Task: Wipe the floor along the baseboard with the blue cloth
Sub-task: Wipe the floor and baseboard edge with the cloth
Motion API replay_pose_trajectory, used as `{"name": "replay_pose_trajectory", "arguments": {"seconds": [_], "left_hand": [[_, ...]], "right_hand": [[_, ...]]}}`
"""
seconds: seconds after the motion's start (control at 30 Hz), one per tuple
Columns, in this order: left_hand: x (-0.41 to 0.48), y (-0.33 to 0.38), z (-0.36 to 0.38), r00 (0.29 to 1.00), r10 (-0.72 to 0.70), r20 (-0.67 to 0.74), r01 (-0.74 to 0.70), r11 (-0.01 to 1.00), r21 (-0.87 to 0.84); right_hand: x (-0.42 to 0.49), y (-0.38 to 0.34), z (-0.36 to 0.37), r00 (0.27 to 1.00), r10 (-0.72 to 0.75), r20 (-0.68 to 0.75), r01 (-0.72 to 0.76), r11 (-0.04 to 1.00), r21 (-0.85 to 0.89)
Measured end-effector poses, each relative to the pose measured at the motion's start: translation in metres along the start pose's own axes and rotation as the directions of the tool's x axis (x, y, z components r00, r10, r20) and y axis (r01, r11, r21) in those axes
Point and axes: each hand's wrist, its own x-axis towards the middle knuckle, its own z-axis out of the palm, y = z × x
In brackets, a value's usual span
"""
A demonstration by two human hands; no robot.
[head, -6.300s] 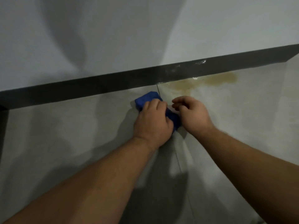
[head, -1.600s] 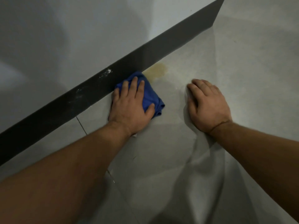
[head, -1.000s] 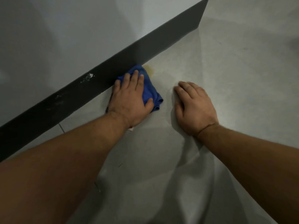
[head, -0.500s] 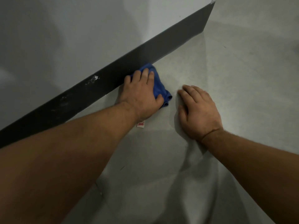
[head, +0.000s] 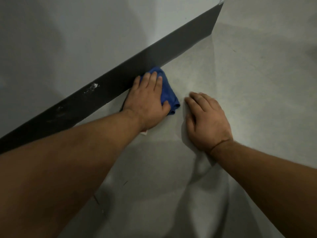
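The blue cloth (head: 169, 95) lies bunched on the grey tiled floor (head: 248, 83), its far end touching the dark baseboard (head: 154, 54). My left hand (head: 148, 102) presses flat on top of it, fingers pointing toward the baseboard, covering most of the cloth. A small white tag (head: 144, 133) peeks out under my left wrist. My right hand (head: 206, 120) rests palm down on the bare floor just right of the cloth, holding nothing.
The grey wall (head: 85, 40) rises above the baseboard, which runs diagonally from lower left to upper right and ends at a corner (head: 217, 16). White scuffs (head: 91, 86) mark the baseboard left of my hand. Open floor spreads to the right.
My left hand has slid the cloth rightward along the baseboard over the yellowish stain, which no longer shows. My right hand stayed planted on the floor.
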Motion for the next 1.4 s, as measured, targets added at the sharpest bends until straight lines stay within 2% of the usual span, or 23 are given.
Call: {"name": "replay_pose_trajectory", "arguments": {"seconds": [0.13, 0.27, 0.37, 0.5, 0.63, 0.8, 1.17, 1.33, 1.4], "left_hand": [[0.014, 0.015, -0.003, 1.000, -0.015, 0.009, 0.015, 0.999, -0.035], [-0.023, 0.008, 0.003, 0.998, 0.047, 0.031, -0.045, 0.997, -0.069], [-0.031, -0.002, 0.001, 0.997, 0.047, 0.060, -0.048, 0.999, 0.009], [0.009, 0.007, -0.011, 1.000, 0.002, 0.004, -0.003, 0.993, 0.116], [0.028, 0.018, -0.009, 0.999, 0.036, 0.013, -0.036, 0.999, 0.017], [-0.007, 0.015, 0.002, 0.999, 0.042, 0.032, -0.040, 0.997, -0.063], [-0.147, 0.007, 0.022, 0.992, -0.123, 0.035, 0.127, 0.982, -0.143], [-0.178, 0.026, 0.025, 0.974, -0.220, 0.051, 0.225, 0.948, -0.224], [-0.184, 0.026, 0.020, 0.976, -0.207, 0.062, 0.215, 0.902, -0.375]], "right_hand": [[0.000, 0.000, -0.001, 1.000, 0.006, 0.019, -0.006, 1.000, -0.003], [0.000, 0.001, -0.002, 1.000, 0.013, 0.020, -0.013, 1.000, 0.018], [0.000, 0.000, -0.004, 0.998, 0.018, 0.052, -0.018, 1.000, 0.003], [-0.001, -0.001, -0.006, 0.998, 0.017, 0.052, -0.018, 1.000, 0.005], [0.000, -0.001, -0.006, 0.999, 0.010, 0.043, -0.011, 1.000, 0.003], [0.000, -0.001, -0.008, 0.999, 0.003, 0.033, -0.003, 1.000, 0.024], [-0.004, -0.005, -0.010, 0.998, -0.025, 0.065, 0.027, 0.999, -0.037], [-0.009, -0.024, -0.015, 0.989, 0.073, 0.125, -0.071, 0.997, -0.021], [-0.019, -0.054, -0.022, 0.990, 0.104, 0.096, -0.111, 0.992, 0.067]]}}
